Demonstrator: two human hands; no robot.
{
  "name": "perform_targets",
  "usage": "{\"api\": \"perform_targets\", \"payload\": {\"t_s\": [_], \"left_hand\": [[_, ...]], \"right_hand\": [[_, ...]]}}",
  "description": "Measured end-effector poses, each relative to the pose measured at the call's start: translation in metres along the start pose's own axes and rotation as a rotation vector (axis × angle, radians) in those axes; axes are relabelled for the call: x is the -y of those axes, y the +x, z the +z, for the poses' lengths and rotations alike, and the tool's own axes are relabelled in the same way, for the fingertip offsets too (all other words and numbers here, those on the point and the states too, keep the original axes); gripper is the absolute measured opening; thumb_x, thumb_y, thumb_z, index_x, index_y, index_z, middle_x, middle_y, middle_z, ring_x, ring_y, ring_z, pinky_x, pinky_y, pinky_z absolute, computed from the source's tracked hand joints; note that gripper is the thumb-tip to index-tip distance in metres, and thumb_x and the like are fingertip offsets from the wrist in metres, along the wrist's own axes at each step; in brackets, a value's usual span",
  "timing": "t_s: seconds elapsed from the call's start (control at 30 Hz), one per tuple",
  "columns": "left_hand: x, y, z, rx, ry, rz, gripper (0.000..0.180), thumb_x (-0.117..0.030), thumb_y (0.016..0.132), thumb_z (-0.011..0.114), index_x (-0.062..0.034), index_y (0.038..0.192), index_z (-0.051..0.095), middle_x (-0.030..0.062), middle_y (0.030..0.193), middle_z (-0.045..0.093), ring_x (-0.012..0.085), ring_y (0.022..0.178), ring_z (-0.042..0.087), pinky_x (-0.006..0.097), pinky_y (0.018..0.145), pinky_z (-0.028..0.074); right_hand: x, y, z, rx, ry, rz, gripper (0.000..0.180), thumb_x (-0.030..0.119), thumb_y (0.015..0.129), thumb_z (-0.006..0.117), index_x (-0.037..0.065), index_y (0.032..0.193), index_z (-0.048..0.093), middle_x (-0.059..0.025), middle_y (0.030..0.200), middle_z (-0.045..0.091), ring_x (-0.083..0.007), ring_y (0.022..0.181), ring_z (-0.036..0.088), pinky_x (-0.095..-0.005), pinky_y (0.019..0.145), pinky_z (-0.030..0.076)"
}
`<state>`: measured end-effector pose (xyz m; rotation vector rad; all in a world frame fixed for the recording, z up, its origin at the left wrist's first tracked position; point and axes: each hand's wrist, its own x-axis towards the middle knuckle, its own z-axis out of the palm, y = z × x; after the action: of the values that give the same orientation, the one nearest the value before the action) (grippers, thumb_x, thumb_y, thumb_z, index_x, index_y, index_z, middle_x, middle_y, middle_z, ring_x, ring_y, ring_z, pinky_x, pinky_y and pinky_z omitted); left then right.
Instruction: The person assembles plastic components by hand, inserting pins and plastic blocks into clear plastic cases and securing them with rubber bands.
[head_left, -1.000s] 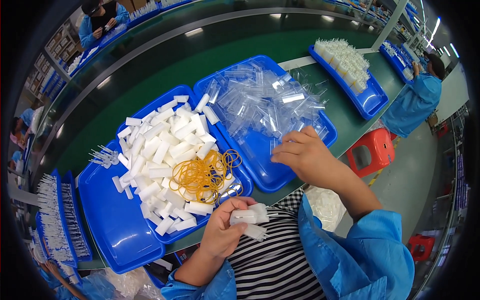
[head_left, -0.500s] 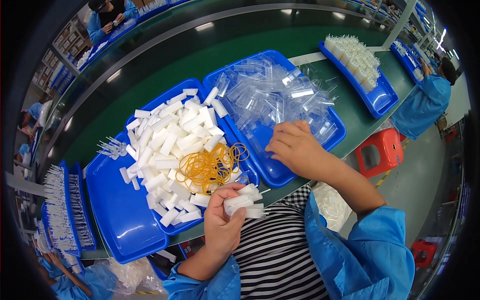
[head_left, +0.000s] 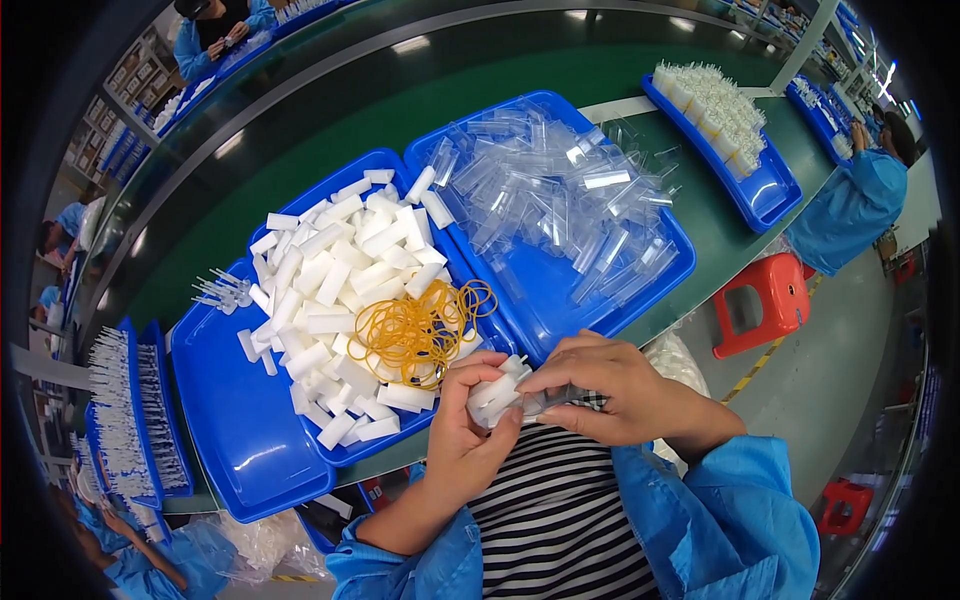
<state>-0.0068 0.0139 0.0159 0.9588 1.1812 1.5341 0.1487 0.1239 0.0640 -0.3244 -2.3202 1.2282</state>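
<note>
Bundle of white pieces (head_left: 489, 399), held at the worker's waist by the near edge of the table (head_left: 722, 238): left hand (head_left: 462, 440) curled round it, thumb and fingers grasping its sides; short pale tip juts at the upper right. Clear sleeve (head_left: 553, 399), 1 by the look of it: pinched between thumb and fingers of right hand (head_left: 612, 390), near end beside the bundle. Handling, as judged: bundle light, perhaps foam-like and slightly soft, best held by its broad sides, clear of the tip; sleeve light, thin, springy and slick, liable to crease, best taken by the edges near 1 end. Nearby: white blocks (head_left: 340, 265) heaped in blue tray (head_left: 350, 457), rubber bands (head_left: 412, 335) on top; loose clear strips (head_left: 545, 190) in 2nd blue tray (head_left: 545, 310). Hard to make out: number of pieces in the bundle, partly covered by fingers; whether sleeve touches bundle; sleeve's far end, hidden by right hand
</note>
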Motion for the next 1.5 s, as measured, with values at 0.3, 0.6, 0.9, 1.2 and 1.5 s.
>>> {"api": "perform_targets", "payload": {"t_s": [0.3, 0.6, 0.9, 1.2, 1.5], "left_hand": [[-0.001, 0.005, -0.002, -0.015, 0.272, 0.157, 0.026, 0.003, 0.077, 0.059, -0.0022, 0.101, 0.054, 0.0150, 0.116, 0.046, 0.0234, 0.106, 0.048, 0.031, 0.091, 0.037], [-0.005, 0.002, -0.003, 0.002, 0.314, 0.166, 0.023, -0.009, 0.084, 0.060, -0.0014, 0.106, 0.056, 0.0149, 0.118, 0.046, 0.0227, 0.106, 0.047, 0.031, 0.090, 0.038], [-0.003, 0.002, -0.001, 0.018, 0.383, 0.197, 0.024, -0.011, 0.085, 0.059, -0.0015, 0.106, 0.055, 0.0149, 0.118, 0.045, 0.0229, 0.105, 0.047, 0.031, 0.089, 0.038], [-0.005, 0.001, 0.000, -0.015, 0.382, 0.202, 0.023, -0.010, 0.084, 0.059, -0.0023, 0.105, 0.055, 0.0153, 0.118, 0.045, 0.0245, 0.105, 0.047, 0.032, 0.089, 0.038], [-0.002, 0.001, 0.000, -0.028, 0.507, 0.266, 0.021, -0.009, 0.084, 0.060, -0.0019, 0.103, 0.056, 0.0168, 0.116, 0.047, 0.0278, 0.105, 0.048, 0.035, 0.090, 0.037]], "right_hand": [[-0.011, -0.007, 0.001, -0.136, 0.078, -0.029, 0.033, 0.009, 0.067, 0.076, 0.005, 0.099, 0.068, -0.0076, 0.087, 0.066, -0.0205, 0.078, 0.061, -0.0295, 0.070, 0.046], [-0.011, -0.017, 0.000, -0.256, 0.088, 0.135, 0.030, 0.007, 0.072, 0.073, 0.006, 0.101, 0.068, -0.0054, 0.082, 0.061, -0.0129, 0.071, 0.055, -0.0225, 0.060, 0.042], [-0.009, -0.020, 0.004, -0.212, 0.198, 0.128, 0.030, 0.001, 0.078, 0.065, 0.003, 0.108, 0.064, -0.0065, 0.091, 0.052, -0.0107, 0.082, 0.049, -0.0215, 0.067, 0.039], [-0.012, -0.020, 0.019, -0.379, 0.514, 0.259, 0.036, 0.000, 0.083, 0.061, -0.001, 0.117, 0.049, -0.0072, 0.099, 0.054, -0.0102, 0.090, 0.052, -0.0228, 0.078, 0.044], [-0.013, -0.018, 0.020, -0.503, 0.394, 0.245, 0.015, 0.004, 0.082, 0.065, 0.000, 0.096, 0.060, -0.0002, 0.076, 0.059, -0.0020, 0.064, 0.053, -0.0162, 0.056, 0.042]]}}
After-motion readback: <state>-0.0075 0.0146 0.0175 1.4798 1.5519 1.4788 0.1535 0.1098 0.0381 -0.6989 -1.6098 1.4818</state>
